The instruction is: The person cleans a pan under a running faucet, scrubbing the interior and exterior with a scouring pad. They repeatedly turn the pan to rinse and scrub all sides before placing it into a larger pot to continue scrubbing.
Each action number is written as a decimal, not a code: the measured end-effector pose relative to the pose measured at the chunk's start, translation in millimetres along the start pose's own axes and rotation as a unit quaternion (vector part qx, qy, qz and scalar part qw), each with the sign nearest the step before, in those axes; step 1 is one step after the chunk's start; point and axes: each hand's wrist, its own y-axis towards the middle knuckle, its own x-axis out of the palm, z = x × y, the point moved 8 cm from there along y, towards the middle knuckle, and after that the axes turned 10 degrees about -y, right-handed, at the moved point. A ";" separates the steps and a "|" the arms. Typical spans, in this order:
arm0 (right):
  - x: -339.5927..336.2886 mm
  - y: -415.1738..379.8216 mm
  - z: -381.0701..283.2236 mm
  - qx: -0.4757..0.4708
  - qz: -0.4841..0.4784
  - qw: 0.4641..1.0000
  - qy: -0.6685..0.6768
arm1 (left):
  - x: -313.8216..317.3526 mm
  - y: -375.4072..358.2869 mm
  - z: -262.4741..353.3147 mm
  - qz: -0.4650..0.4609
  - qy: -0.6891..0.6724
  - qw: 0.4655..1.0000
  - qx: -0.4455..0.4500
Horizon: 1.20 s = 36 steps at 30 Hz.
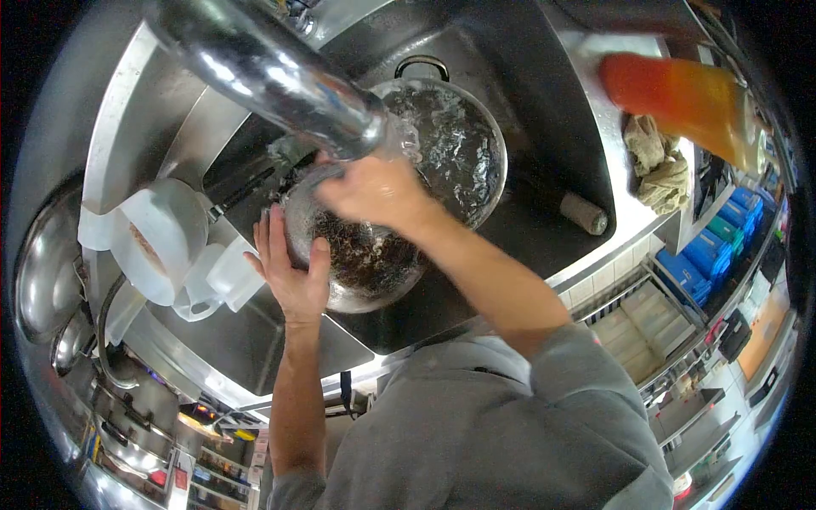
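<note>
My left hand [293,263] grips the left rim of a round metal pan [374,299], its fingers along the outside and its thumb over the edge. Dark brown residue and some suds show inside the pan. My right hand [374,194] is closed and blurred by motion above the pan's far side; what it holds is hidden. Behind it, a larger steel pot [501,161] with a loop handle holds rippling water. A thick chrome faucet [280,76] reaches over from the upper left, its end close above my right hand.
Both vessels stand in a deep steel sink [561,110]. White plastic jugs [161,246] sit on the left ledge. A pale cylinder [584,212] lies in the sink's right side. Crumpled cloths [659,166] and an orange-red container [671,98] are at the right edge.
</note>
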 end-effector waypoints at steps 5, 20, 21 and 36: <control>5.3 2.8 93.4 0.070 0.030 0.996 0.056 | -1.4 3.6 1.0 0.018 0.000 1.000 0.000; 52.4 48.2 12.5 -0.064 -0.001 0.995 0.083 | 0.0 1.4 5.4 -0.001 -0.002 1.000 -0.007; 45.3 48.2 11.4 -0.065 0.002 0.994 0.083 | -0.1 1.2 7.2 -0.010 0.004 1.000 -0.006; 25.2 45.5 85.9 -0.021 -0.101 0.992 0.078 | -2.8 -4.0 0.6 -0.019 -0.009 0.999 -0.030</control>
